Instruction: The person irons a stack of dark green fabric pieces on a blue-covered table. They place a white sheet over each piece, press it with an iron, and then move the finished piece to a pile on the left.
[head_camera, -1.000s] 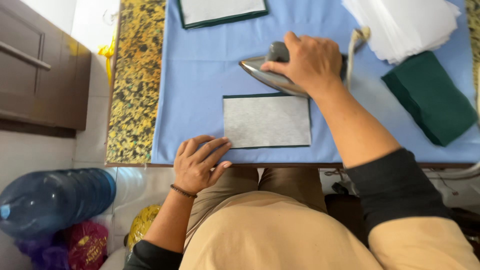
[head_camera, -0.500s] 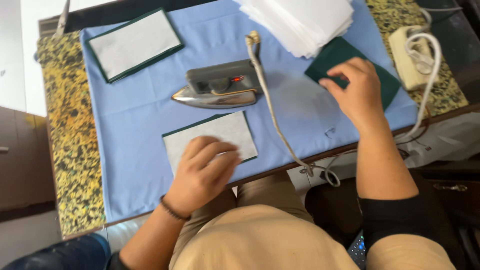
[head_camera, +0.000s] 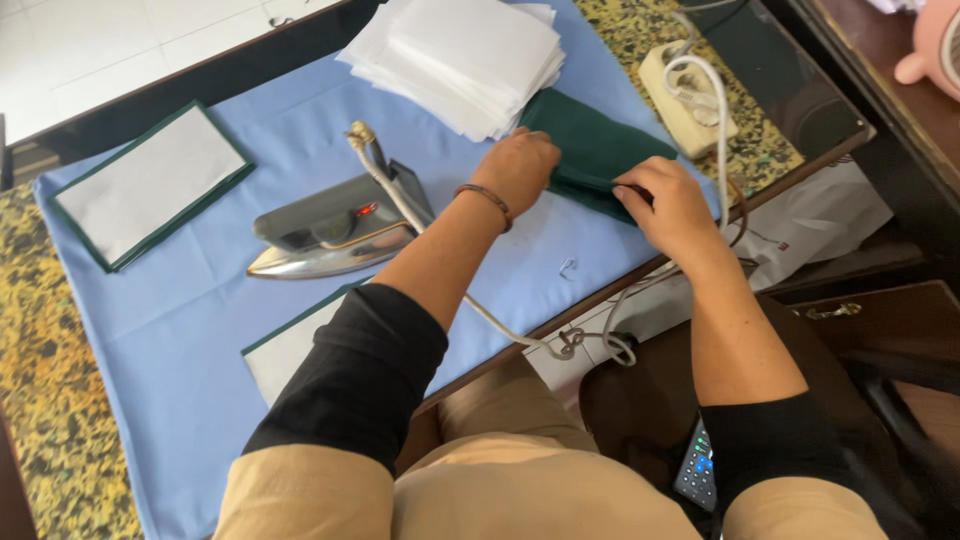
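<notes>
Fingers of your right hand pinch the green cloth stack, right of the iron; your left hand has left the bordered piece before the iron and now presses that stack too.

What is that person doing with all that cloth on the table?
A person sits at a table covered by a light blue cloth. Both hands, the left hand and right hand, are on a stack of dark green fabric pieces. A grey metal iron rests flat beside them. A pile of white sheets lies behind the fabric.
</notes>
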